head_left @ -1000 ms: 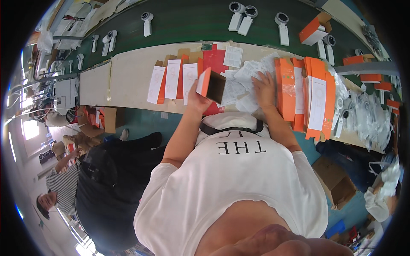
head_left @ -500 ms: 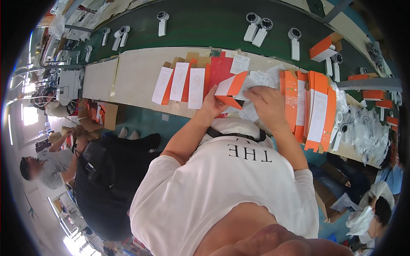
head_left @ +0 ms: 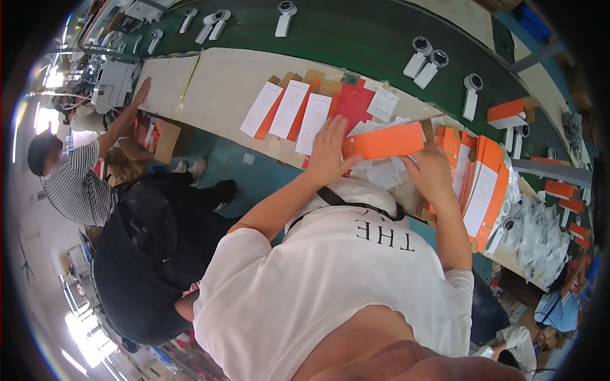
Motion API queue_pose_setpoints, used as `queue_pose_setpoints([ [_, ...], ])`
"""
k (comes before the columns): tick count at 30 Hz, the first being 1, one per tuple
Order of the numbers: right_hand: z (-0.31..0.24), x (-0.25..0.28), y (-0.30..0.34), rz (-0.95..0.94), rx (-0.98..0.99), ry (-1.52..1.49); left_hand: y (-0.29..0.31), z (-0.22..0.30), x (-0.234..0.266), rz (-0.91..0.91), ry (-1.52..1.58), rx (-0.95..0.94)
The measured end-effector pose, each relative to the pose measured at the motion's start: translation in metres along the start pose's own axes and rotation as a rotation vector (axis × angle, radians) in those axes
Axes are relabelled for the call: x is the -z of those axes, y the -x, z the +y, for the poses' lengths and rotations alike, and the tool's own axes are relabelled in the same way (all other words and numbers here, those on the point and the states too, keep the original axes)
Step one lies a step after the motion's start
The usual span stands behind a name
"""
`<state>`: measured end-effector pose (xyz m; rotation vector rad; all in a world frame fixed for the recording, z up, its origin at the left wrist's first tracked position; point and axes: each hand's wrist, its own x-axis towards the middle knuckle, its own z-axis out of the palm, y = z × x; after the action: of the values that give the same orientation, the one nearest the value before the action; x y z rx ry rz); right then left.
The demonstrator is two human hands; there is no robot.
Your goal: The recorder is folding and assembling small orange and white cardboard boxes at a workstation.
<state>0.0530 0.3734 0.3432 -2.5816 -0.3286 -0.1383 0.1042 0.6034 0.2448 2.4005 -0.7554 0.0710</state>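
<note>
An orange cardboard box [head_left: 383,141] lies crosswise before me, its long orange side facing up and a brown flap standing out at its right end. My left hand [head_left: 328,151] grips its left end, thumb at the near edge. At the other end my right hand [head_left: 433,170] is closed around the flap end, some fingers hidden behind it. Three white-and-orange boxes [head_left: 262,109] with open flaps stand in a row left of my hands. Folded paper leaflets [head_left: 384,105] and a red sheet [head_left: 353,105] lie beyond the box I hold.
More flat orange-and-white boxes [head_left: 481,184] are stacked at my right, beside bagged white parts [head_left: 540,238]. White handheld fans [head_left: 419,57] lie on the green conveyor [head_left: 356,38] beyond the table [head_left: 229,76]. A person in a striped shirt [head_left: 79,187] reaches toward the table at left.
The held box has turned from showing its white face to lying crosswise with its orange side up. My right hand moved from the leaflets to its right end. The whole view has shifted.
</note>
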Motion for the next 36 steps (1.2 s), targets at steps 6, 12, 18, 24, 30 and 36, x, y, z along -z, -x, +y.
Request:
queue_pose_setpoints([
  [6,-0.026,-0.002,-0.002,-0.029,0.033,-0.048,-0.007,0.033,-0.001,-0.218,0.353,-0.011],
  [12,-0.026,0.015,-0.011,0.124,0.284,0.157,0.001,0.020,0.012,-0.145,0.418,0.029],
  [18,-0.021,0.009,0.008,-0.062,-0.045,0.401,-0.008,0.029,0.003,-0.303,0.379,-0.075],
  [24,-0.029,0.023,0.011,-0.158,0.100,0.239,-0.005,0.025,0.004,-0.178,0.401,-0.032],
  [30,-0.004,0.026,0.029,0.234,0.081,-0.312,-0.019,-0.004,0.010,0.003,0.693,0.463],
  [36,0.113,0.039,0.169,0.699,-1.000,0.590,-0.037,-0.155,0.063,0.091,0.357,0.433],
])
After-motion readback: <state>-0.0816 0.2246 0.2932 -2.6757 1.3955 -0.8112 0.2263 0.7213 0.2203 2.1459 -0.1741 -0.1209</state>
